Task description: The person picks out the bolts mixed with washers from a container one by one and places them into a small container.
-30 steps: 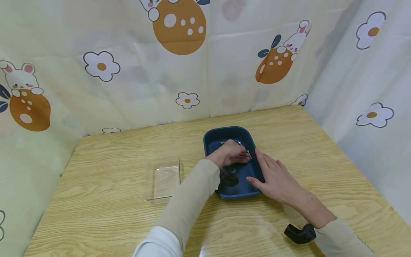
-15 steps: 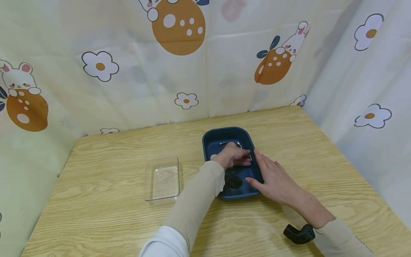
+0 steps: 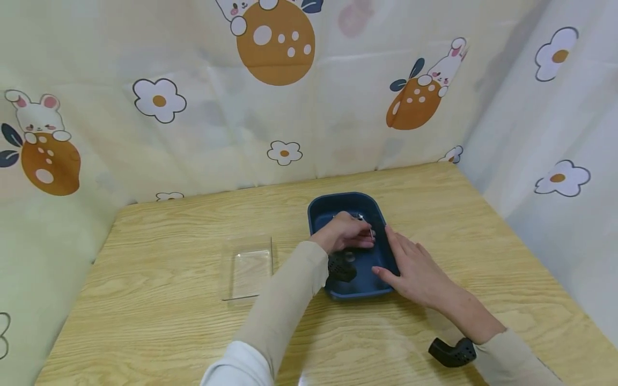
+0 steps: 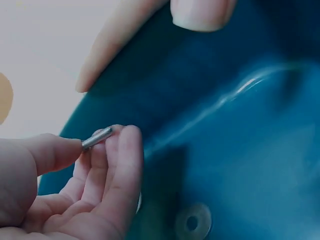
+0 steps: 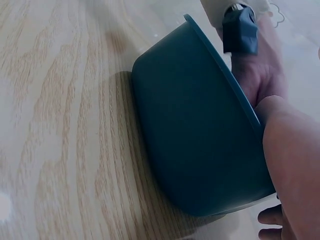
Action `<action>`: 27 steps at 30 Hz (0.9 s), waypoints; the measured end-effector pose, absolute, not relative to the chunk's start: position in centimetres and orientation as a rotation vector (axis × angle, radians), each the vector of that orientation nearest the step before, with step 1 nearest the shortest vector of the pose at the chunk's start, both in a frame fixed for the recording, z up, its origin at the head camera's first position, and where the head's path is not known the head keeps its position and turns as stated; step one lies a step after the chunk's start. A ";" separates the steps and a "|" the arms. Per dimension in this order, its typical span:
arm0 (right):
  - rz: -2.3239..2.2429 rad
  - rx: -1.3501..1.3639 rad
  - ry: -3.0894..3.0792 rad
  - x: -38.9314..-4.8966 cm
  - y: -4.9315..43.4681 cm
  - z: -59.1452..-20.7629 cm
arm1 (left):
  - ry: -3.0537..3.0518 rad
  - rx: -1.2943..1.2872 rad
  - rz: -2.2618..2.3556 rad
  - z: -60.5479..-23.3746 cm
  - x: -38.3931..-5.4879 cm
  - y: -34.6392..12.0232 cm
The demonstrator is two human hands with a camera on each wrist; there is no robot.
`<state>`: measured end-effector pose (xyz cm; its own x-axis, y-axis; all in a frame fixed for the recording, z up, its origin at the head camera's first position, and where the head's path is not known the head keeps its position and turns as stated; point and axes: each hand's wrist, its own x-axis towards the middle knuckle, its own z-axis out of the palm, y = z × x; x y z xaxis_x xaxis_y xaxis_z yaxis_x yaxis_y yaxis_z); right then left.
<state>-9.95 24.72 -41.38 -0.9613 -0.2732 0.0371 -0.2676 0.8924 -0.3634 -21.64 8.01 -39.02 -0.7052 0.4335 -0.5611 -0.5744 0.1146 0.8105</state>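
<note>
In the head view a deep blue plastic basin (image 3: 359, 287) stands on the wooden table. My left hand (image 3: 343, 233) is inside it and pinches a small metal bolt (image 4: 97, 138) between thumb and fingers; its shank sticks out and the rest is hidden by the thumb. Below that hand a flat washer (image 4: 194, 221) lies on the basin floor. Another shiny metal piece (image 3: 360, 216) shows near the basin's far end, partly behind the hand. On the right side, my right hand (image 3: 419, 273) holds the basin's rim, with the thumb inside and the fingers along the outside.
A clear plastic tray (image 3: 251, 273) sits on the table (image 3: 159, 300) left of the basin, close to my left forearm. Black camera mounts (image 3: 452, 352) stick out from both wrists. Patterned curtains (image 3: 212, 107) hang along the table's back and sides.
The left hand has shifted slightly inside the basin, and the bolt in its fingers now stands more upright. The right hand keeps its place on the rim.
</note>
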 end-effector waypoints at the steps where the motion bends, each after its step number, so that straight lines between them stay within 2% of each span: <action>1: -0.573 -0.437 3.044 -9.9 24.8 -41.4 | 1.639 -0.124 1.692 -38.9 -21.6 7.8; 9: -0.503 -0.407 3.038 -10.1 25.1 -41.3 | 1.623 0.039 1.733 -37.9 -21.5 5.8; 27: -0.442 -0.470 3.067 -10.4 24.0 -39.9 | 1.660 0.163 1.753 -36.6 -21.0 0.8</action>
